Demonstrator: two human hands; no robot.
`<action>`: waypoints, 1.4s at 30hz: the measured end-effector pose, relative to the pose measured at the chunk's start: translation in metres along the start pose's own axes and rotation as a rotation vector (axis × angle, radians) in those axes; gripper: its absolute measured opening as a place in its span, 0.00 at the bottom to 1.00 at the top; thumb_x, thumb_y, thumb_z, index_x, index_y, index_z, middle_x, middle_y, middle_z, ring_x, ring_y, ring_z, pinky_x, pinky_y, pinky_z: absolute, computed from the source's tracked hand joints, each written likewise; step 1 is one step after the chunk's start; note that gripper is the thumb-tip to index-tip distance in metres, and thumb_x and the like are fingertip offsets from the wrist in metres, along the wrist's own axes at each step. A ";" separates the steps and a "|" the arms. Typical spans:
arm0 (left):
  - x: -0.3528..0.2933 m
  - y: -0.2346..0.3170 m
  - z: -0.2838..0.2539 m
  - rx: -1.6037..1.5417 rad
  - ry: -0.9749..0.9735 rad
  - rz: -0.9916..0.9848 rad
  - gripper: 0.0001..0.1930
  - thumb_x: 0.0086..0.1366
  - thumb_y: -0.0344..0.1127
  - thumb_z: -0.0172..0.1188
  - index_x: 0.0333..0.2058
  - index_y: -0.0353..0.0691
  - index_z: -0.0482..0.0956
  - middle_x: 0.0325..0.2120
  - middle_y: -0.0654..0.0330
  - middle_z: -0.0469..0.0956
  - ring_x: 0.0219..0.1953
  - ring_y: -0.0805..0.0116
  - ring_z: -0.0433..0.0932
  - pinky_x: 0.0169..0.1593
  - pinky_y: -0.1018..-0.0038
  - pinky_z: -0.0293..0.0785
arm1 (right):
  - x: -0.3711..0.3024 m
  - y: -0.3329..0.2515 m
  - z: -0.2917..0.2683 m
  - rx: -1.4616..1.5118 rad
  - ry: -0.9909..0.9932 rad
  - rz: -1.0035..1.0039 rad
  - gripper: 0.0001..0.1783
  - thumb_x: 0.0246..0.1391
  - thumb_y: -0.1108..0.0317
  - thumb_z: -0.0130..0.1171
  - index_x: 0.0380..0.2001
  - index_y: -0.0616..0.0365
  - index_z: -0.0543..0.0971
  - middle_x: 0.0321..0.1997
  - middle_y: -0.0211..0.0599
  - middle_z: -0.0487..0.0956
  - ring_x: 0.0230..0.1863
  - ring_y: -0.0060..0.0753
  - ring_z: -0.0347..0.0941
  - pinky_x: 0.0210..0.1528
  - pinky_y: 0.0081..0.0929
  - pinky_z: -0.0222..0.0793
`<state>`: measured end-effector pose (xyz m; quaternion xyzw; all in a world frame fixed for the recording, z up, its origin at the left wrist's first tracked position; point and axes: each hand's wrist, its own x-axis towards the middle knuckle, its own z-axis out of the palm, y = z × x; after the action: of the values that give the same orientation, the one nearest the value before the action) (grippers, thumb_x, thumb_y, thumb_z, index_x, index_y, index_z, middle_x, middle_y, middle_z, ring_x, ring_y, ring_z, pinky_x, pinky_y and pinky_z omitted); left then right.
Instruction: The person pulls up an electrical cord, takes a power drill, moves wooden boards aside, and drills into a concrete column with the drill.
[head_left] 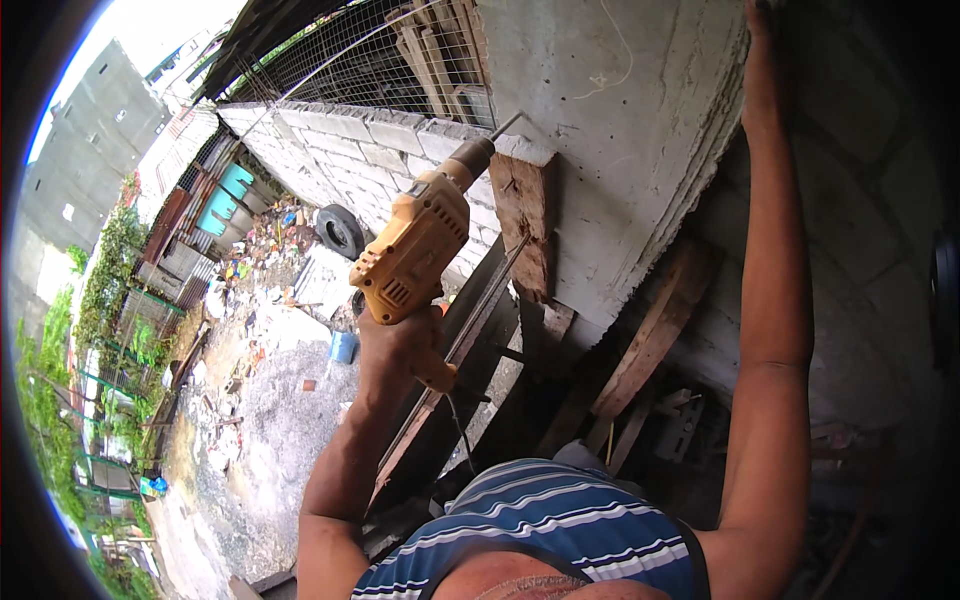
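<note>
My left hand [395,345] is wrapped around the handle of a yellow power drill [415,245], which points up and to the right. A long thin drill bit [508,126] extends from its chuck, the tip at the grey concrete wall [620,130]; whether it touches cannot be told. A dark cord [460,430] hangs from the drill's handle. My right arm stretches up, and my right hand [761,75] rests at the rough edge of the concrete wall. The fingers of that hand are mostly hidden at the upper rim of the picture.
Below the bit is a wooden block [523,225], and a slanted timber [655,330] leans under the concrete. A hollow-block wall [370,150] topped with wire mesh [340,65] runs behind the drill. On the left, a tyre [340,231] and scattered rubble lie on lower ground.
</note>
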<state>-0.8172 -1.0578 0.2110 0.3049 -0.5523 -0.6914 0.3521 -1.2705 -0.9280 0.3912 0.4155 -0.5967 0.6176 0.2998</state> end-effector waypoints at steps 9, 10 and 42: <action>-0.004 0.011 -0.004 0.175 0.009 -0.009 0.12 0.53 0.30 0.62 0.37 0.32 0.79 0.21 0.62 0.77 0.19 0.74 0.75 0.23 0.77 0.71 | 0.012 0.006 0.003 0.012 -0.065 -0.032 0.33 0.71 0.47 0.43 0.67 0.64 0.67 0.72 0.46 0.66 0.74 0.43 0.58 0.74 0.36 0.50; -0.004 0.010 -0.004 0.198 0.014 0.000 0.12 0.53 0.32 0.62 0.36 0.32 0.79 0.21 0.63 0.77 0.19 0.75 0.75 0.23 0.78 0.70 | 0.014 0.009 0.002 0.004 -0.090 -0.045 0.33 0.71 0.47 0.43 0.67 0.64 0.67 0.72 0.46 0.66 0.74 0.43 0.58 0.74 0.36 0.50; -0.057 0.033 -0.017 0.016 -0.072 0.041 0.22 0.50 0.35 0.69 0.43 0.33 0.80 0.27 0.60 0.82 0.25 0.74 0.77 0.28 0.77 0.74 | 0.000 -0.006 0.006 -0.149 0.031 0.091 0.36 0.69 0.42 0.46 0.59 0.68 0.75 0.64 0.55 0.74 0.66 0.52 0.69 0.65 0.37 0.65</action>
<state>-0.7659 -1.0250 0.2417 0.2710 -0.5762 -0.6902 0.3438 -1.2641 -0.9337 0.3941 0.3549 -0.6545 0.5909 0.3105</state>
